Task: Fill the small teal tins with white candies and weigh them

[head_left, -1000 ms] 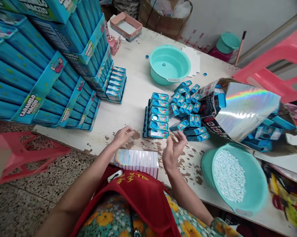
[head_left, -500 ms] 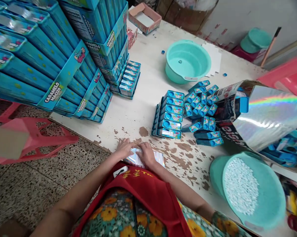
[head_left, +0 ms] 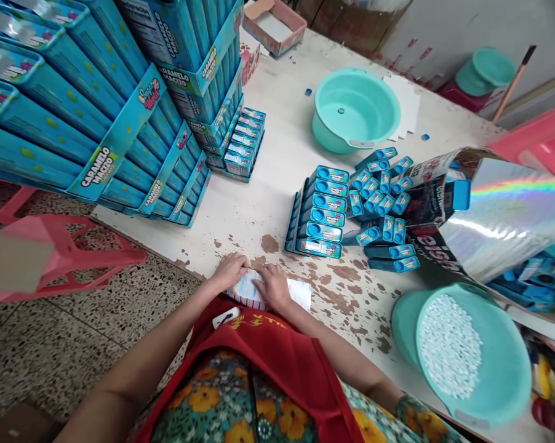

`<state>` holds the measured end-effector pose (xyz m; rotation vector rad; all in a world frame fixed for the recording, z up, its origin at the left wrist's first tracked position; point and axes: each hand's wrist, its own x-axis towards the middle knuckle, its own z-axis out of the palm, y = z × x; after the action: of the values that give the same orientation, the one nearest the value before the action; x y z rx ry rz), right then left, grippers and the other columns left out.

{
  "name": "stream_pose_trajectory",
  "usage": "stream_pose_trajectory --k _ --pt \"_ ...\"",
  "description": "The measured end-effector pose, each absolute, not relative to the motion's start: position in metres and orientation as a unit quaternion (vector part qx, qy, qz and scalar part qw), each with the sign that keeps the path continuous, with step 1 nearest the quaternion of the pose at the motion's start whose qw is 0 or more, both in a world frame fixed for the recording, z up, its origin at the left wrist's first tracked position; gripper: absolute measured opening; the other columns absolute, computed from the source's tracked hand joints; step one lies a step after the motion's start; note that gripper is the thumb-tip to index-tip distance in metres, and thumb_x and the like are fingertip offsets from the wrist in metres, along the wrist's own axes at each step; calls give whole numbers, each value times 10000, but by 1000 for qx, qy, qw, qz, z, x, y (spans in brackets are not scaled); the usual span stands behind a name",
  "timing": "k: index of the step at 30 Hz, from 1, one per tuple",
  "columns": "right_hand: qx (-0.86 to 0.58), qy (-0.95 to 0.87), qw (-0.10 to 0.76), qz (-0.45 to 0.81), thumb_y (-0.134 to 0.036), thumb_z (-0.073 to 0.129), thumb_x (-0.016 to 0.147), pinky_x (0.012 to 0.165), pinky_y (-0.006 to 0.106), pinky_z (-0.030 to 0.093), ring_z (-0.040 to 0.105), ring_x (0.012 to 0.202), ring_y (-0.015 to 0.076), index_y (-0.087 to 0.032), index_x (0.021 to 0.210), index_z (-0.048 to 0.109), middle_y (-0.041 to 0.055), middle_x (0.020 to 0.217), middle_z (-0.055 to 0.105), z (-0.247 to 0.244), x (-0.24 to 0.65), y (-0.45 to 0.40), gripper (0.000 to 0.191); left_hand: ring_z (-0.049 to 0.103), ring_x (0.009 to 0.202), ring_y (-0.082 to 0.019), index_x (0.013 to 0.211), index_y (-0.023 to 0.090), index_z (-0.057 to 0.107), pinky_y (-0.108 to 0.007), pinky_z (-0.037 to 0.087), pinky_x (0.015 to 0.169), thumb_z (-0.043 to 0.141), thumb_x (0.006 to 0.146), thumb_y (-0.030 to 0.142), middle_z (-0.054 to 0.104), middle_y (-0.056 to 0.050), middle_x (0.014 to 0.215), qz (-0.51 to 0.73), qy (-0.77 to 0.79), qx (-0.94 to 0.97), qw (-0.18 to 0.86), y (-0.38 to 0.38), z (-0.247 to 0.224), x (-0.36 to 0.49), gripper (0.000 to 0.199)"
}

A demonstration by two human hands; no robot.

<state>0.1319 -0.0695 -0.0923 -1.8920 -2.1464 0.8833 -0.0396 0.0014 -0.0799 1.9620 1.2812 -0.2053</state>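
Observation:
A shiny silver-white sheet or flattened carton (head_left: 300, 294) lies at the table's near edge, against the red apron. My left hand (head_left: 231, 271) rests on its left end, fingers bent along the far edge. Beside it my right hand (head_left: 274, 287) grips the sheet's middle, the fingers pressed together on the far edge. The two hands nearly touch. Just beyond them stands a tray of blue candy packs (head_left: 319, 212), with a heap of loose blue packs (head_left: 379, 197) to its right.
Tall stacks of blue display boxes (head_left: 120, 123) stand at the left. A turquoise basin (head_left: 355, 111) is at the back, a bucket of white pieces (head_left: 462, 357) at the right. An open carton (head_left: 503, 215) lies behind the bucket. A pink stool (head_left: 37, 258) stands at the left.
The view has shifted slightly. Both hands stay on the sheet, whose right part now lies flatter and shows more plain white.

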Motion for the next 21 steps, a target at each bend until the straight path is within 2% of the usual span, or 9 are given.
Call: stream_pose_trajectory --k 3,7,12,14,18,21 --pt "-645 -698 52 308 -353 588 854 806 368 370 514 944 254 -208 1045 611 82 976 623 -92 132 -67 240 496 1057 -221 1086 248 625 -335 352 933 539 811 292 611 -52 1070 -84 479 775 403 1 -79 -38 292" --pt "-636 -696 79 324 -307 563 878 786 331 360 520 909 224 -219 1031 618 56 929 629 -89 131 -63 185 528 984 -221 842 233 687 -320 354 884 496 829 323 652 -41 952 -98 468 769 424 4 -77 -36 212" --pt "-627 -733 74 255 -357 503 911 796 362 337 482 936 242 -264 1061 647 74 973 626 -84 129 -65 228 576 822 -176 773 197 677 -260 382 754 427 836 284 680 -26 827 -102 472 744 461 9 -80 -35 271" --pt "-610 -754 65 234 -345 451 933 809 389 332 470 949 253 -266 1130 623 88 1023 629 -83 129 -68 273 582 809 -174 769 192 675 -255 384 728 420 831 282 686 -29 822 -105 481 737 463 9 -82 -35 277" --pt "-556 -794 44 242 -196 422 924 855 427 349 456 1058 275 -227 1319 479 118 1250 568 -84 133 -77 400 593 790 -183 775 189 676 -266 384 701 428 817 285 695 -44 827 -114 506 721 459 7 -86 -32 269" --pt "-519 -814 41 258 -142 441 895 913 435 358 430 1156 281 -204 1353 438 128 1358 494 -86 137 -82 462 597 783 -196 763 184 677 -276 382 682 432 815 292 696 -61 814 -119 523 713 451 7 -88 -30 273"
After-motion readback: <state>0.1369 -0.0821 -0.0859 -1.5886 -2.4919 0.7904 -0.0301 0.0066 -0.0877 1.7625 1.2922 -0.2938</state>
